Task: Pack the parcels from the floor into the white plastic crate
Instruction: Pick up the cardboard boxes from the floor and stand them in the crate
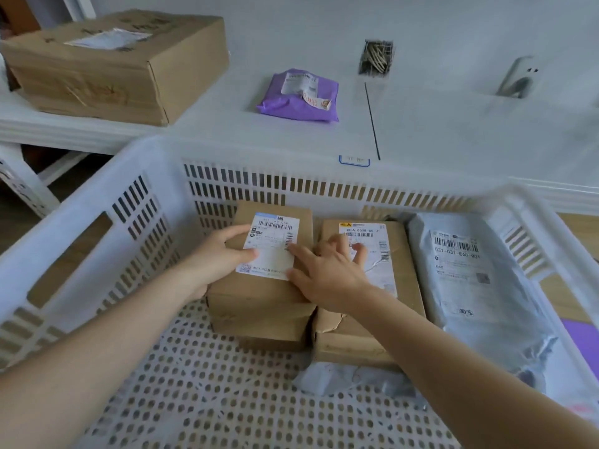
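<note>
The white plastic crate [107,202] fills the lower view. Inside it, a small brown box [259,296] with a white label sits on top of another brown box. My left hand [214,257] grips its left side, thumb on the label. My right hand [327,270] rests with spread fingers across its right edge and onto the neighbouring brown box [402,286]. A grey poly mailer [479,286] lies along the crate's right side, and another grey bag [327,377] pokes out under the boxes.
Beyond the crate is a white table [453,131] holding a large cardboard box [113,66] at the left and a purple mailer [298,95] in the middle. A purple item [580,335] shows outside the crate at right.
</note>
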The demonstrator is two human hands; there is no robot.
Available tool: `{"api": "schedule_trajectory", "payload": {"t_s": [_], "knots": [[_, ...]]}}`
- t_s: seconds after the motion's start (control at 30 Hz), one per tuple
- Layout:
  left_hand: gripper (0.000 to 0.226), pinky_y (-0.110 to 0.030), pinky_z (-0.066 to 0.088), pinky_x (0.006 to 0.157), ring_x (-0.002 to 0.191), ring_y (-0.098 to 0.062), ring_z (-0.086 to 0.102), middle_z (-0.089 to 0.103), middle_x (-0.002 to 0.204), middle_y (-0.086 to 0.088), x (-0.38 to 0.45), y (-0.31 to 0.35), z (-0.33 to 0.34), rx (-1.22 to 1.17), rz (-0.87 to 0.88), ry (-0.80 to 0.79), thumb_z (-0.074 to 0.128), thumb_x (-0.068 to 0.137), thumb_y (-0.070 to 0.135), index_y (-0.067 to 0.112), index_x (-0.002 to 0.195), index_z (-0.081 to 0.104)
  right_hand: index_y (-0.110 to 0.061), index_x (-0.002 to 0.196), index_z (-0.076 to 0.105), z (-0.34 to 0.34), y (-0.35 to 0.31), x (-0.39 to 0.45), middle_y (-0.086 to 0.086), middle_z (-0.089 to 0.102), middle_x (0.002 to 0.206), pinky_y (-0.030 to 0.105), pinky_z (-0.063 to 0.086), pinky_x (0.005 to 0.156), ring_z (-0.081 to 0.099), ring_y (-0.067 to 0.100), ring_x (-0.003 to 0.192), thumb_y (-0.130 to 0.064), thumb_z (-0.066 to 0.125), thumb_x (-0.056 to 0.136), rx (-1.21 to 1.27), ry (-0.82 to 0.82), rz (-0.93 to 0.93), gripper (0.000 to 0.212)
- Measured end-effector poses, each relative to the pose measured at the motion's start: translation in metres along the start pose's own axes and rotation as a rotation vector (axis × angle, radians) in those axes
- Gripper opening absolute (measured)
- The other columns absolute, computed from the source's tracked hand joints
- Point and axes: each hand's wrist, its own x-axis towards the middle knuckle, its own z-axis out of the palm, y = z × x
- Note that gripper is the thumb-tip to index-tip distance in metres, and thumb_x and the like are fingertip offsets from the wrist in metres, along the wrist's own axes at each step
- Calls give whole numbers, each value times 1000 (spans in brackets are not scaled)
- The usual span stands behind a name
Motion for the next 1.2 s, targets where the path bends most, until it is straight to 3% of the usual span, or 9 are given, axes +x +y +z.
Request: {"api": "schedule_trajectory", "payload": {"t_s": [0.23, 0.5, 0.57, 0.67, 0.8, 0.9, 0.97, 1.1, 1.2], "knots": [[70, -44, 27, 111, 139, -23, 26, 27, 152, 2, 19, -6, 13, 132, 13, -21, 69, 82, 15, 35, 140, 35, -42, 140, 25, 13, 28, 5, 1, -2, 154, 50, -5, 110, -12, 23, 139, -53, 40, 88, -26, 15, -16, 55], [76, -47, 30, 110, 136, -25, 33, 29, 152, -1, 12, -9, 14, 194, 2, 4, 67, 84, 24, 30, 146, 23, -40, 142, 24, 13, 33, 1, 1, -4, 156, 45, -6, 112, -14, 22, 142, -53, 36, 90, -16, 6, -21, 55], [76, -44, 39, 103, 127, -22, 43, 32, 150, 0, 8, -6, 10, 230, -13, -30, 62, 87, 28, 29, 147, 15, -40, 142, 23, 7, 33, -3, 2, -2, 157, 45, -6, 112, -13, 24, 142, -51, 34, 92, 10, -22, -17, 53], [68, -23, 43, 68, 90, -9, 54, 40, 142, 3, -3, 3, 8, 263, 4, 3, 54, 92, 32, 29, 148, 14, -43, 142, 20, -1, 37, -15, 2, 3, 156, 46, -6, 112, -10, 23, 143, -48, 32, 94, 19, -63, -13, 50], [58, -27, 46, 65, 75, -13, 53, 53, 124, -3, -21, 24, 19, 483, 55, 75, 51, 94, 26, 18, 145, 25, -40, 143, 22, -19, 49, -40, 0, 12, 156, 44, 1, 114, 1, 21, 144, -45, 34, 94, -19, -36, -20, 50], [44, -32, 46, 72, 86, -19, 58, 57, 125, -8, -35, 52, 37, 773, 162, 183, 51, 92, 26, 12, 133, 45, -27, 136, 40, -43, 65, -61, 0, 41, 142, 39, 27, 105, 33, 21, 133, -44, 41, 92, -19, 52, -1, 47], [33, -30, 44, 73, 96, -23, 59, 57, 124, -6, -42, 71, 55, 778, 204, 189, 52, 91, 28, 14, 121, 55, -20, 114, 60, -63, 79, -79, -1, 56, 116, 33, 38, 85, 51, 21, 112, -45, 47, 88, -8, 141, 21, 38], [6, -27, 38, 58, 74, -19, 50, 54, 83, -2, -55, 105, 95, 851, 281, 164, 54, 86, 28, 24, 82, 56, -10, 85, 68, -94, 118, -114, 6, 64, 88, 31, 43, 68, 59, 25, 84, -45, 47, 87, -129, 233, 74, 41], [12, -22, 32, 50, 66, -18, 47, 54, 77, 0, -66, 130, 126, 846, 319, 150, 53, 85, 28, 23, 77, 59, -12, 73, 63, -115, 153, -143, 4, 55, 71, 28, 34, 59, 52, 26, 73, -46, 48, 85, -85, 318, 149, 40]]}}
